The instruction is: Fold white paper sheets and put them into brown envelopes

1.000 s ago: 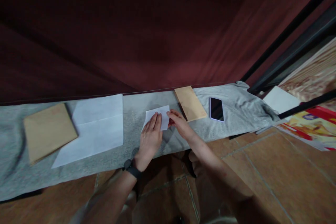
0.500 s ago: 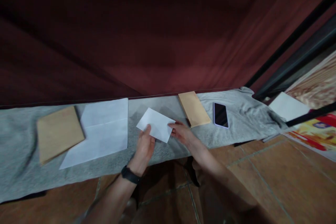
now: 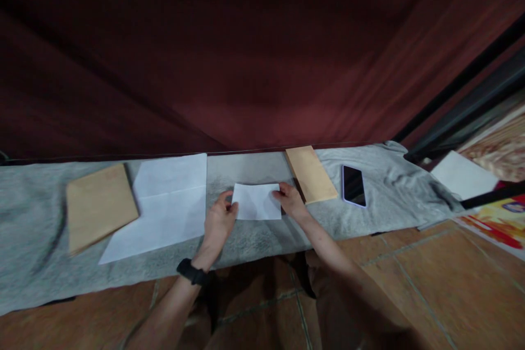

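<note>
A small folded white paper [image 3: 257, 202] lies level between my hands, just over the grey cloth. My left hand [image 3: 220, 219], with a black band on its wrist, is at the paper's left edge, thumb on the near part of that edge and fingers curled behind. My right hand [image 3: 290, 200] pinches the upper right corner, thumb on top and the other fingers partly hidden. Right of my right hand lies a stack of tan envelopes [image 3: 312, 175]. Left of my left hand, a large creased white sheet [image 3: 174, 197] rests partly under a brown envelope pile [image 3: 100, 205].
A phone [image 3: 354, 186] in a lilac case lies on the grey cloth [image 3: 262, 240] covering the narrow bench. Behind it hangs a dark red curtain [image 3: 254, 76]. Dark metal bars [image 3: 463, 85] and a white card [image 3: 465, 175] are at the right, above tiled floor [image 3: 410, 284].
The folded paper has turned from slanted to nearly square with me. My left hand has shifted from its near edge to its left edge; my right hand still pinches the right side.
</note>
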{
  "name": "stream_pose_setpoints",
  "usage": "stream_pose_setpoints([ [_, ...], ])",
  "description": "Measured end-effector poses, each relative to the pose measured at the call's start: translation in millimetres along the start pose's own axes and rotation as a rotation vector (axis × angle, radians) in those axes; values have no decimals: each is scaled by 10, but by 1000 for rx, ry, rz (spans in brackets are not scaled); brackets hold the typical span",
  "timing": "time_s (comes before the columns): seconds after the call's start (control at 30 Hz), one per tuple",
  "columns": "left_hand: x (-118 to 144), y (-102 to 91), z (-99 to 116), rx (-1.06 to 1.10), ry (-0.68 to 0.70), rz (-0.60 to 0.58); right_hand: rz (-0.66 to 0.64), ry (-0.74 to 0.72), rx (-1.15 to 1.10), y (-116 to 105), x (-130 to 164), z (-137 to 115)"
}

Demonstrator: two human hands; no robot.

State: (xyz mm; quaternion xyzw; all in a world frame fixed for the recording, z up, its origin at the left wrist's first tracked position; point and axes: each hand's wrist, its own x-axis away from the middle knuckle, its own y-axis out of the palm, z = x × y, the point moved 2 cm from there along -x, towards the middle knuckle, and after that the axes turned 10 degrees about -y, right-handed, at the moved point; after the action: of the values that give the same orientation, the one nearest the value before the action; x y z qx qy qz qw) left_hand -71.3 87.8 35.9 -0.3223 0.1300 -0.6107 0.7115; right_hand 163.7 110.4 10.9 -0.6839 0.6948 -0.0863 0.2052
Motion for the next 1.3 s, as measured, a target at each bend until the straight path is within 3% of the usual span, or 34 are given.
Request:
stream_pose_setpoints([
  [0.13, 111, 15, 24, -308, 1, -21, -47, 62, 374, -2, 57, -95],
  [0.27, 170, 8, 71, -430, -18, -47, -85, 51, 651, -7, 133, -205],
  [0.43, 210, 10, 129, -532, -17, -51, 40, -205, 630, -17, 180, -285],
  [0.57, 234, 23, 144, -581, 0, -45, -50, -377, 443, 180, 275, -326],
  [0.73, 245, 29, 158, -635, 2, -39, -237, -455, 509, 462, 470, -339],
  [0.97, 294, 32, 166, -732, 19, -1, -286, -436, 698, 537, 538, -254],
  [1.17, 393, 182, 251, -722, 324, 178, -304, -461, 737, 547, 534, -234],
  [1.3, 383, 476, 272, -605, 537, 37, -346, -480, 760, 545, 547, -246],
])
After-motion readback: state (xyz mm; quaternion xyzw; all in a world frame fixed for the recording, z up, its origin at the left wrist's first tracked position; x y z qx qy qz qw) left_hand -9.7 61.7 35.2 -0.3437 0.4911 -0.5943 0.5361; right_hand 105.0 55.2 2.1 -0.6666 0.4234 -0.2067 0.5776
